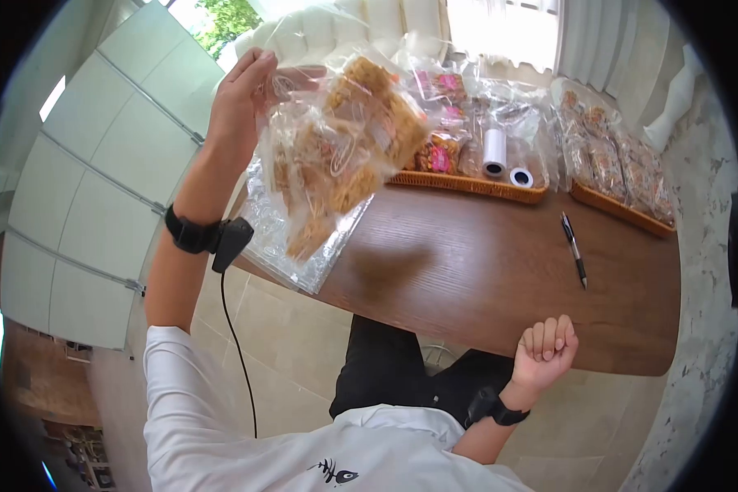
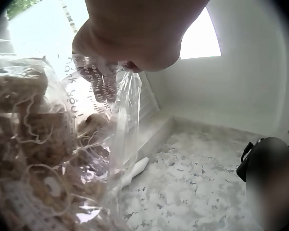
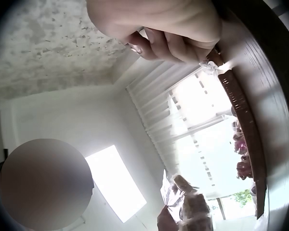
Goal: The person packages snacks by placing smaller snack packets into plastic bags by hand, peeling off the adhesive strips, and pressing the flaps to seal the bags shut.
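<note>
Raised above the table's left end, my left hand (image 1: 242,92) grips the top of a clear plastic bag (image 1: 280,148). Inside it show several tan, crumbly-looking snack blocks (image 1: 365,90) in clear wrapping. The left wrist view shows printed lettering on the bag's plastic (image 2: 72,86), just below the gripping fingers, which are partly hidden. My right hand (image 1: 545,348) is by the table's near edge, its fingers loosely curled towards the palm, with nothing in it. A black pen (image 1: 574,250) lies on the table beyond that hand.
Flat clear plastic bags (image 1: 303,266) lie over the left edge of the wooden table (image 1: 467,262). At the back stands a wicker tray (image 1: 467,184) with pink-labelled packets and white rolls (image 1: 494,152). Another wicker tray (image 1: 623,211), right of it, holds several wrapped snacks.
</note>
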Motion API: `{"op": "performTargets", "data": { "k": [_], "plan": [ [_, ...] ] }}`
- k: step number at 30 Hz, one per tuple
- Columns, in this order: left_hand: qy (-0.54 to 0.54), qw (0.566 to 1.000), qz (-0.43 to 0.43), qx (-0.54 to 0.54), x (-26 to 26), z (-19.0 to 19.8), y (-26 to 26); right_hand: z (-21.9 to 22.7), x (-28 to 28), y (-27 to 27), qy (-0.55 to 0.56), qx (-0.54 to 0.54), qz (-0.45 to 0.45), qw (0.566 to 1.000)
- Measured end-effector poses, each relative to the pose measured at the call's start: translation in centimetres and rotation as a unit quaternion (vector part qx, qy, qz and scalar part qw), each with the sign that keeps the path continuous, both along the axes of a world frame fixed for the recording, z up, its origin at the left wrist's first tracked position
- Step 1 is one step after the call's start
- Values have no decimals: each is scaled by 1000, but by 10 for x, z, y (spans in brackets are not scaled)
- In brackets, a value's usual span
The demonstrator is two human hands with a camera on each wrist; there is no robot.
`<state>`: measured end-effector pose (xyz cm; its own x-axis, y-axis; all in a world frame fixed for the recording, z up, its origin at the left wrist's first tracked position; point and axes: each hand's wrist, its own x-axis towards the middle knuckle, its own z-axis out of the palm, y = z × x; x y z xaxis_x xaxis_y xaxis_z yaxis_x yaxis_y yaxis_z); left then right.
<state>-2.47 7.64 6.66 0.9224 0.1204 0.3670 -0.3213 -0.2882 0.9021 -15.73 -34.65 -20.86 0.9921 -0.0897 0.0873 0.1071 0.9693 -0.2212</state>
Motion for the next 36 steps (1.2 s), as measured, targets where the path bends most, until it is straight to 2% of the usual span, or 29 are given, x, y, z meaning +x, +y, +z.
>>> {"op": "performTargets", "data": {
  "k": [2,3,4,6,8,9,11,12,14,15,20,23,25,26,28,29,30,32,33,34,36],
  "plan": [
    [36,996,-76,-6,-5,-21,-6,1,-1,2,-13,-34,34,999],
    [78,983,-162,-40,-8,-33,-4,0,-2,2,-10,-43,44,998],
    [81,981,-170,-45,-15,-44,-20,2,-5,3,-7,-48,36,998],
    [77,985,-116,-105,-29,-63,-58,6,-8,6,-8,-155,36,987],
    [84,983,-111,-117,-28,-86,-60,4,-12,10,9,-189,26,982],
    [83,990,-93,-66,-24,-99,-52,6,-14,13,26,-215,14,976],
    [74,993,-72,50,-25,-100,-61,8,-13,17,26,-263,-1,965],
    [75,994,-69,48,-24,-101,-71,9,-12,18,26,-264,3,964],
    [68,983,-145,91,-28,-97,-95,7,-13,21,34,-271,-16,962],
    [98,969,-191,123,-18,-106,-81,7,-13,23,37,-275,-9,961],
    [108,964,-224,91,4,-134,-92,4,-11,24,14,-300,-38,953],
    [109,961,-221,125,8,-138,-107,3,-11,24,0,-310,-34,950],
    [60,959,-210,183,11,-146,-112,4,-12,25,10,-308,-34,951],
    [60,962,-202,171,11,-152,-111,6,-12,25,19,-305,-37,951],
    [-54,958,-155,235,12,-170,-110,5,-13,27,2,-323,-28,946],
    [-90,935,-115,322,2,-169,-104,6,-12,25,-8,-327,-26,945],
    [-86,944,-104,303,-12,-170,-99,8,-11,25,-10,-347,-14,938],
    [-82,923,-1,377,-49,-181,-94,12,-21,24,5,-504,11,863],
    [-75,927,-2,367,-69,-191,-89,12,-24,17,-13,-525,54,849],
    [-36,918,30,394,-86,-199,-83,17,-23,8,-13,-531,56,846],
    [3,907,71,416,-105,-216,-75,37,-18,-8,18,-609,187,771]
  ]
}}
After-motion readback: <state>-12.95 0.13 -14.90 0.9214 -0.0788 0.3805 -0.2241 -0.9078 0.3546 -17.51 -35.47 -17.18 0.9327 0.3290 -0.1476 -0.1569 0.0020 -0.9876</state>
